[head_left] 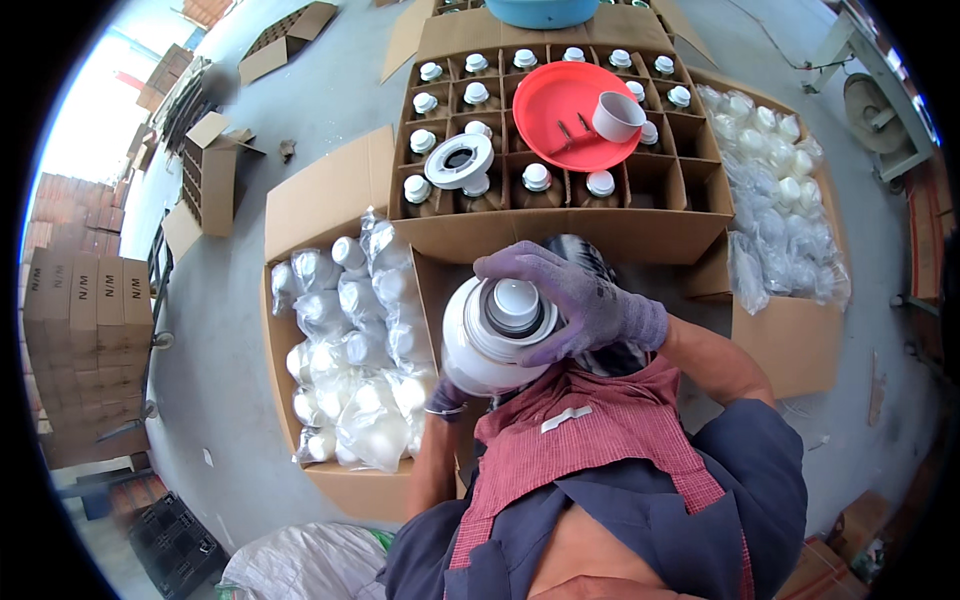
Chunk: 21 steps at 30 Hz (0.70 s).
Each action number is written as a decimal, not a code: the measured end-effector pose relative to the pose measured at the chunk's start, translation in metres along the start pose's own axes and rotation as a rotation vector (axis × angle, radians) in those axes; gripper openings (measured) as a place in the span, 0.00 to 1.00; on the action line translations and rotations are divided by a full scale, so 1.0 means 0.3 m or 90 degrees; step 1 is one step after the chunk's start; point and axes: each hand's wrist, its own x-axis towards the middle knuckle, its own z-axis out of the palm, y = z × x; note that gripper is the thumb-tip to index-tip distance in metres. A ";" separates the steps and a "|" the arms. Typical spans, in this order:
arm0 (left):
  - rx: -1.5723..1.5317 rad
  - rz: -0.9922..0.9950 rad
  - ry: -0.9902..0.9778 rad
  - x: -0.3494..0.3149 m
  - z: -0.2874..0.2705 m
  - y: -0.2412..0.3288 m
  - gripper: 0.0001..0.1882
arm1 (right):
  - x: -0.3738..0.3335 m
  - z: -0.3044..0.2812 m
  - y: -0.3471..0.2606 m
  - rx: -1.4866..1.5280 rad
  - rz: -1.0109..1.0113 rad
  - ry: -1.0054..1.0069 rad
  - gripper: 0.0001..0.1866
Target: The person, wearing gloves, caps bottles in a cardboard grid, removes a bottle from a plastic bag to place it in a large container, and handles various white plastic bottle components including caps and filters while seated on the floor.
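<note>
A white flask [466, 350], with a dark ring around its neck and a pale rounded cap [515, 302] on top, is held upright in front of my apron. My right hand [590, 302], in a purple-grey glove, curves around the upper part with the thumb and fingers on either side of the neck. Down at the lower left of the flask, my gloved left hand [447, 398] grips its side; most of those fingers are hidden behind the body. Beyond the flask stands a divided cardboard box [560, 222] of white-capped bottles [537, 178].
Atop the box rest a red plate [545, 95] with a white cup [618, 117] and small dark pieces, and a white ring-shaped part [460, 162]. Cartons of plastic-wrapped white parts [345, 350] flank me at left and right [775, 200]. A blue basin [540, 12] sits at the far edge.
</note>
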 end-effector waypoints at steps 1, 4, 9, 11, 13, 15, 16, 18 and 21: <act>-0.097 -0.018 0.012 0.018 0.033 0.006 0.38 | 0.011 -0.005 -0.015 0.019 -0.001 0.013 0.48; -0.196 -0.023 0.024 0.041 0.094 0.003 0.36 | 0.034 -0.004 -0.047 0.027 0.016 0.084 0.47; -0.206 -0.021 0.013 0.052 0.127 0.022 0.33 | 0.059 0.005 -0.076 -0.019 0.019 0.121 0.48; -0.194 -0.020 0.007 0.051 0.123 0.034 0.32 | 0.062 0.003 -0.083 -0.002 0.011 0.097 0.48; -0.182 -0.020 0.006 0.045 0.120 0.045 0.30 | 0.055 0.000 -0.076 0.025 0.021 0.094 0.49; -0.169 -0.021 0.003 0.039 0.113 0.045 0.29 | 0.046 -0.004 -0.056 0.058 0.049 0.116 0.50; -0.164 -0.021 0.009 0.028 0.107 0.042 0.29 | 0.044 -0.004 -0.055 0.093 0.068 0.134 0.49; -0.152 -0.016 0.018 0.010 0.094 0.056 0.27 | 0.043 -0.002 -0.064 0.165 0.105 0.171 0.47; -0.138 -0.008 0.025 0.016 0.099 0.083 0.26 | 0.045 0.030 -0.039 0.165 0.067 0.263 0.47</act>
